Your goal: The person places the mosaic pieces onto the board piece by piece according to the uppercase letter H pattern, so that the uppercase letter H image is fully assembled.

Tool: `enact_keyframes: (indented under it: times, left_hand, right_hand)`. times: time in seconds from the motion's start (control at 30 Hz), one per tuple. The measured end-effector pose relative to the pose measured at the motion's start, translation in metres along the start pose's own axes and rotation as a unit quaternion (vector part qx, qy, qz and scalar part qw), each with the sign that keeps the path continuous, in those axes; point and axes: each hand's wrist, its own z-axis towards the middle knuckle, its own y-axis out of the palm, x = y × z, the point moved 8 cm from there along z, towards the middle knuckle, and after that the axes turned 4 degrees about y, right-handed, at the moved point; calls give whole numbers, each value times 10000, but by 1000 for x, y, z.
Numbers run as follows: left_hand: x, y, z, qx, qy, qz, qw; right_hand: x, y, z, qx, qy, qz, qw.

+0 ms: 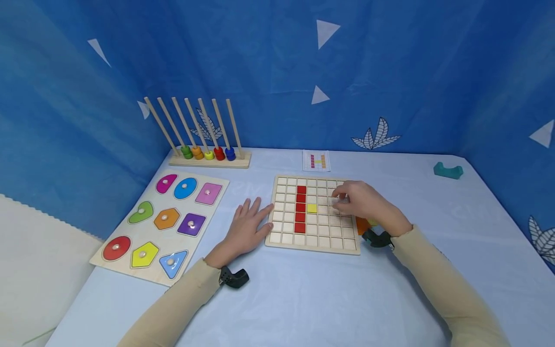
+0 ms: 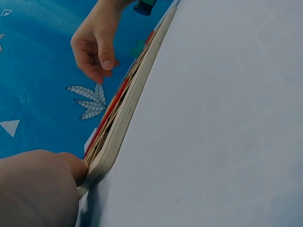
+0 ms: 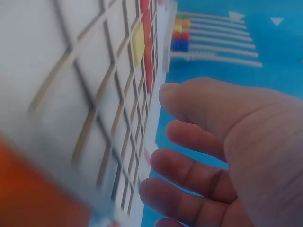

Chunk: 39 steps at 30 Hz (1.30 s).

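A wooden grid board [image 1: 323,230] with white cells lies on the table. One column holds several red tiles [image 1: 300,207], and a single yellow tile [image 1: 311,208] sits just right of them. My left hand [image 1: 247,225] rests with spread fingers at the board's left edge, its fingertips touching the frame. Over the right part of the grid hovers my right hand [image 1: 364,201], fingers loosely bent. In the right wrist view, nothing shows between the thumb and fingers of that hand [image 3: 203,137]. Orange pieces [image 1: 362,225] lie right of the board, partly hidden under the right wrist.
A small pattern card [image 1: 316,166] lies behind the board. To the left are a shape puzzle [image 1: 149,229] with knobbed pieces and a peg rack [image 1: 210,163] with coloured beads. A teal curved block [image 1: 448,171] stands at the back right. Blue cloth [image 1: 269,72] hangs behind.
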Motion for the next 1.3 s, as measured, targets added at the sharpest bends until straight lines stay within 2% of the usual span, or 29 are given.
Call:
enact_keyframes:
  times: [0.27, 0.73, 0.97, 1.3]
  left_hand:
    - [1, -1, 0, 9, 26, -28, 10000]
    - [2, -2, 0, -45, 26, -35, 10000]
    - [3, -3, -1, -65, 33, -45, 10000]
    - [3, -2, -1, -68, 26, -56, 10000]
  right_hand:
    - [29, -13, -21, -59, 445, -169, 9988]
    - [55, -12, -53, -131, 698, -225, 9972]
    - [63, -6, -65, -198, 661, -135, 9975]
    - [66, 0, -70, -90, 500, -36, 9987]
